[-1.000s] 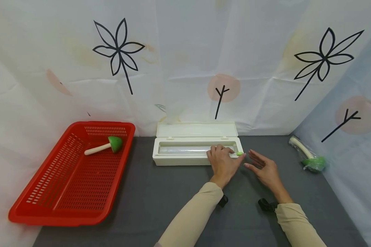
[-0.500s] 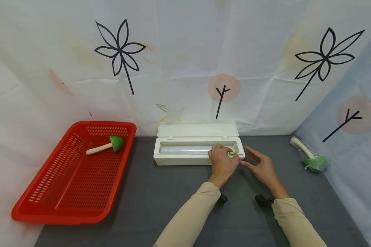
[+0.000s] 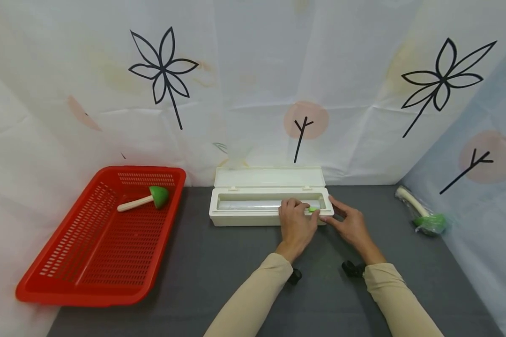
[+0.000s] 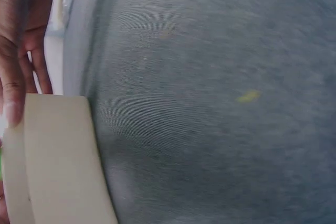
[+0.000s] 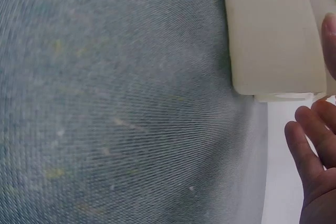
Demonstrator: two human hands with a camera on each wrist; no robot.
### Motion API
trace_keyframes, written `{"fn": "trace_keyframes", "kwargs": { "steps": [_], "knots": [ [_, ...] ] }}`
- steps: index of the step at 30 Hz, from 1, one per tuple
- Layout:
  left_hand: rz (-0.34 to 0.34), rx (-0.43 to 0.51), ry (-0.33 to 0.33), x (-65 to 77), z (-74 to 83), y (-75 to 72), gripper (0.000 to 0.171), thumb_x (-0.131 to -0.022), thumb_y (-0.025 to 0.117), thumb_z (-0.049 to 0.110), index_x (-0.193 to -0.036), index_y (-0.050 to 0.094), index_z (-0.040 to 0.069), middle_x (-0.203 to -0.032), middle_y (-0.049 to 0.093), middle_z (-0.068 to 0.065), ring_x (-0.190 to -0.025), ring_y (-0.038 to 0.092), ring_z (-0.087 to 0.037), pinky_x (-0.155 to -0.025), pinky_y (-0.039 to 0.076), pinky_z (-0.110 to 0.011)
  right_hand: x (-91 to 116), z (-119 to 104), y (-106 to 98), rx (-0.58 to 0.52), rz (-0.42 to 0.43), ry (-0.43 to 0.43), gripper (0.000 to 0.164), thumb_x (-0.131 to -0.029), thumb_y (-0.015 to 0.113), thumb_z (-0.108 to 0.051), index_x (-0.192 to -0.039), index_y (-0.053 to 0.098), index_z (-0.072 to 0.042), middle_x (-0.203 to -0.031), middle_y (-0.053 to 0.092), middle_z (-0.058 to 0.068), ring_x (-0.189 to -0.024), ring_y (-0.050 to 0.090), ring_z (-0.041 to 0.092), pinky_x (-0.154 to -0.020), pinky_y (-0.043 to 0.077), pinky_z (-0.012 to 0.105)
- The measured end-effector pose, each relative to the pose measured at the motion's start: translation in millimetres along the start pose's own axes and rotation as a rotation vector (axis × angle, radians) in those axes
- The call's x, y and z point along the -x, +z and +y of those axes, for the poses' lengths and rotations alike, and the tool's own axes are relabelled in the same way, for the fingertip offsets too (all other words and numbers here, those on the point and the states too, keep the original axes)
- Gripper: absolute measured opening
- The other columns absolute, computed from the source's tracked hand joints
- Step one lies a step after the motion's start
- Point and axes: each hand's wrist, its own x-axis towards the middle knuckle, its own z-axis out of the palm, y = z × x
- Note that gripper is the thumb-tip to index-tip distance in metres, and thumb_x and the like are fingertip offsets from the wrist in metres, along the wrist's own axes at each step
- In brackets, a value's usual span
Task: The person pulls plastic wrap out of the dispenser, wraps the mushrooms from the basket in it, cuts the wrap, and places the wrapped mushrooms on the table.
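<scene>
A long white cling film dispenser (image 3: 248, 218) stands at the back of the table with its lid (image 3: 270, 177) raised. Inside lies a clear roll (image 3: 249, 205). My left hand (image 3: 296, 230) is over the front rim, its thumb and fingers pinching the small green slide cutter (image 3: 312, 209). At the dispenser's right end my right hand (image 3: 352, 229) grips the corner, thumb on the front edge and fingers around the far side. In the right wrist view the fingers (image 5: 310, 145) of that hand stretch past the dispenser's end (image 5: 278, 40).
On the left sits a red basket (image 3: 82, 299), holding a mushroom-shaped thing (image 3: 158, 196) with a green cap and pale stem. Another such mushroom (image 3: 429, 223), wrapped in clear film, lies at the far right. A white patterned cloth (image 3: 253, 93) hangs behind the grey table (image 3: 219, 271).
My left hand has slid the green cutter leftward along the front rim from the right end. My right hand has come left from beside the dispenser onto its right end.
</scene>
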Motion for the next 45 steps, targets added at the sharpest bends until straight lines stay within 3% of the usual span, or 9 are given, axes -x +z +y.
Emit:
{"fn": "trace_keyframes", "kwargs": {
  "steps": [3, 5, 23, 36, 45],
  "knots": [
    [0.097, -0.051, 0.024, 2.6, -4.0, 0.4, 0.025, -0.077, 0.089, 0.034, -0.085, 0.08, 0.012, -0.087, 0.062, -0.002, -0.086, 0.054, -0.022, -0.08, 0.045, -0.036, 0.7, 1.0, 1.0, -0.003, 0.01, -0.013, 0.068, -0.085, 0.08, -0.001, -0.144, 0.048, 0.008, -0.136, 0.055, 0.031, -0.117, 0.06, 0.047, -0.088, 0.052, 0.055],
    [0.127, -0.065, 0.032, 4.1, -5.9, -0.1, 0.026, -0.076, 0.09, 0.035, -0.083, 0.08, 0.013, -0.087, 0.062, -0.002, -0.086, 0.053, -0.021, -0.078, 0.044, -0.036, 1.3, 0.9, 0.8, 0.001, 0.016, -0.02, 0.068, -0.084, 0.081, -0.001, -0.144, 0.049, 0.008, -0.135, 0.056, 0.031, -0.117, 0.06, 0.047, -0.087, 0.052, 0.055],
    [0.216, 0.001, -0.078, 10.2, -26.7, -12.8, 0.017, -0.077, 0.085, 0.024, -0.078, 0.074, 0.011, -0.085, 0.058, -0.003, -0.083, 0.05, -0.024, -0.08, 0.044, -0.042, 3.1, 2.5, 1.7, 0.033, 0.023, -0.039, 0.07, -0.082, 0.082, -0.001, -0.144, 0.05, 0.007, -0.133, 0.058, 0.03, -0.116, 0.061, 0.047, -0.087, 0.052, 0.054],
    [0.298, -0.02, -0.072, 17.2, -58.9, -36.0, 0.022, -0.079, 0.087, 0.027, -0.083, 0.074, 0.009, -0.089, 0.058, -0.007, -0.086, 0.049, -0.028, -0.08, 0.043, -0.046, 4.6, 1.2, -0.8, 0.021, 0.028, -0.039, 0.07, -0.083, 0.082, -0.003, -0.144, 0.049, 0.006, -0.134, 0.057, 0.03, -0.119, 0.059, 0.047, -0.092, 0.048, 0.056],
    [0.336, 0.018, -0.079, 19.2, -69.6, -42.0, 0.019, -0.079, 0.087, 0.024, -0.08, 0.078, 0.008, -0.088, 0.06, -0.006, -0.088, 0.051, -0.029, -0.083, 0.044, -0.048, 4.1, 2.8, 1.0, 0.032, 0.018, -0.039, 0.07, -0.084, 0.081, -0.004, -0.146, 0.049, 0.005, -0.134, 0.058, 0.028, -0.12, 0.059, 0.047, -0.092, 0.048, 0.056]
  ]
}}
